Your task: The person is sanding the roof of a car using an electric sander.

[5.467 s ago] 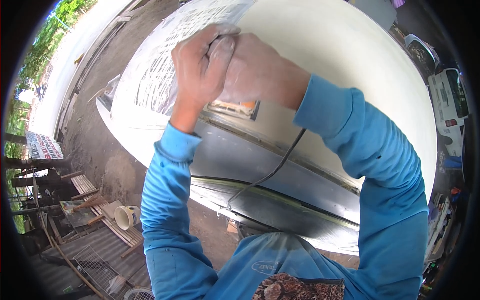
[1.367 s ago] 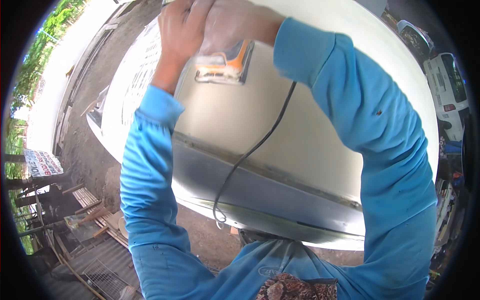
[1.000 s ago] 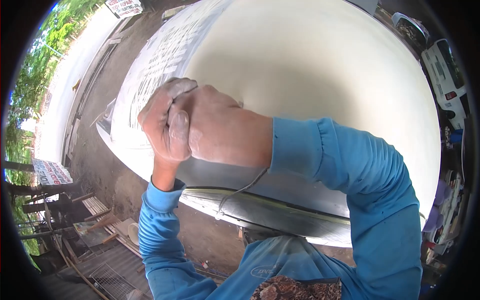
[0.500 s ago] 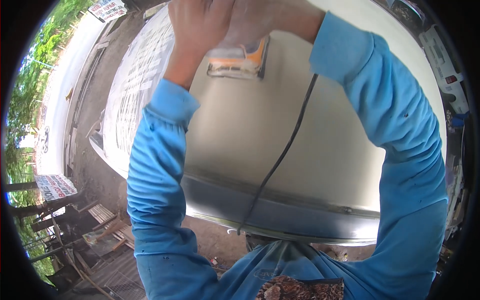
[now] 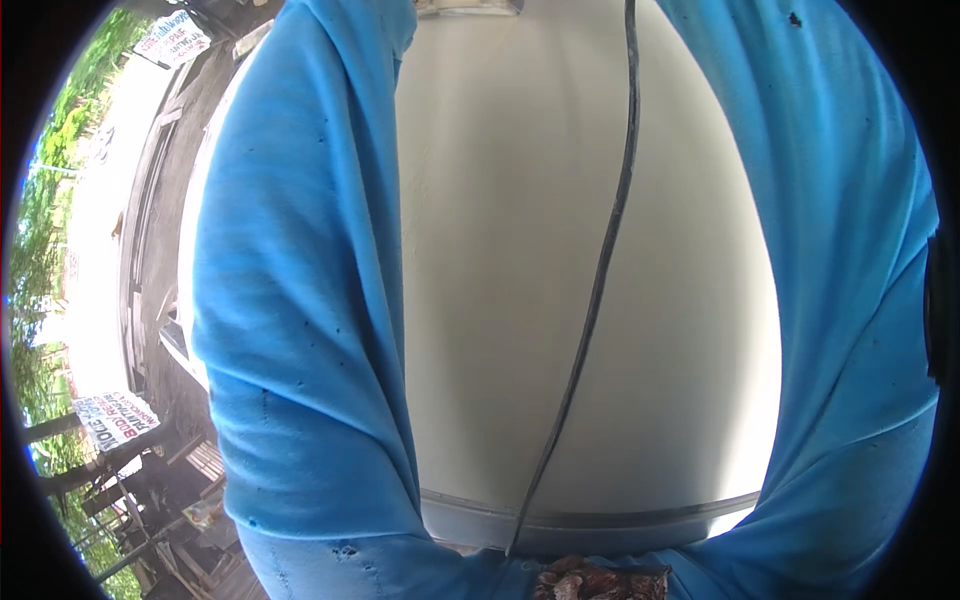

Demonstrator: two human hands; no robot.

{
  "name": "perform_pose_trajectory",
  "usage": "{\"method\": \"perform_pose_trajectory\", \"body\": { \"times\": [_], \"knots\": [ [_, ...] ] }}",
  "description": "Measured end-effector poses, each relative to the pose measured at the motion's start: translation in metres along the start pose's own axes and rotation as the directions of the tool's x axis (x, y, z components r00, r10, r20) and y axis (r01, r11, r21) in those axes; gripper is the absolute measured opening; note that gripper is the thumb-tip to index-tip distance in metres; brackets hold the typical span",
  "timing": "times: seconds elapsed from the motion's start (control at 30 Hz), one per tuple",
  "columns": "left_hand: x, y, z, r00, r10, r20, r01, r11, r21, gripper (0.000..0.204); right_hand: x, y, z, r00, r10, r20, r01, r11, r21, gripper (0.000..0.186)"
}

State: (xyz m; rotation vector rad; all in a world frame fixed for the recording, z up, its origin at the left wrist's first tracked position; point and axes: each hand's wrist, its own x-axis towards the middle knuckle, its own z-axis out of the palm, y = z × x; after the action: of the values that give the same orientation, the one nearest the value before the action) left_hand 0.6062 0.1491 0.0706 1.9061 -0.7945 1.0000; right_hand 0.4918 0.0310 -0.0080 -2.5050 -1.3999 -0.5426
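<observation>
Both my hands lie beyond the top edge of the head view, so their fingers are hidden. My blue left sleeve (image 5: 300, 260) and blue right sleeve (image 5: 850, 260) stretch far forward over a broad, pale, smooth vehicle panel (image 5: 500, 250). At the top edge, beside the left sleeve's end, only the near rim of a sander (image 5: 468, 8) shows, resting on the panel. A dark power cord (image 5: 596, 300) runs from the top edge down across the panel towards my body.
A dark strip (image 5: 620, 520) borders the panel's near edge, close to my torso. On the left are bare ground, a bright road and greenery (image 5: 40, 230). One lettered sign (image 5: 118, 420) stands low left, another sign (image 5: 172, 38) upper left. Planks and scrap lie below.
My arms have reached farther forward, carrying my hands and most of the sander out past the top edge. My body has come closer over the panel, and the cord hangs straighter.
</observation>
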Motion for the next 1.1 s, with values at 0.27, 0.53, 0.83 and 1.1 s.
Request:
{"method": "perform_pose_trajectory", "body": {
  "times": [0.27, 0.53, 0.83, 1.1],
  "knots": [
    [-0.035, 0.025, -0.034, 0.956, 0.282, -0.087, -0.267, 0.952, 0.149, 0.043, 0.012, -0.023, -0.046, 1.000, -0.017, -0.019, 0.017, 0.999, -0.027, 0.025],
    [-0.103, 0.131, -0.124, 0.998, 0.044, 0.038, -0.043, 0.999, -0.014, 0.038, 0.022, -0.085, -0.093, 0.996, -0.071, -0.046, 0.069, 0.997, -0.040, 0.028],
    [-0.178, 0.227, -0.220, 0.960, -0.232, 0.155, 0.206, 0.964, 0.166, 0.031, 0.015, -0.221, -0.082, 0.982, 0.162, 0.098, -0.157, 0.986, -0.053, 0.016],
    [-0.235, 0.286, -0.252, 0.997, -0.083, 0.005, 0.083, 0.995, -0.053, 0.023, -0.038, -0.310, -0.093, 0.983, -0.078, -0.166, 0.099, 0.987, 0.126, 0.008]
  ]
}}
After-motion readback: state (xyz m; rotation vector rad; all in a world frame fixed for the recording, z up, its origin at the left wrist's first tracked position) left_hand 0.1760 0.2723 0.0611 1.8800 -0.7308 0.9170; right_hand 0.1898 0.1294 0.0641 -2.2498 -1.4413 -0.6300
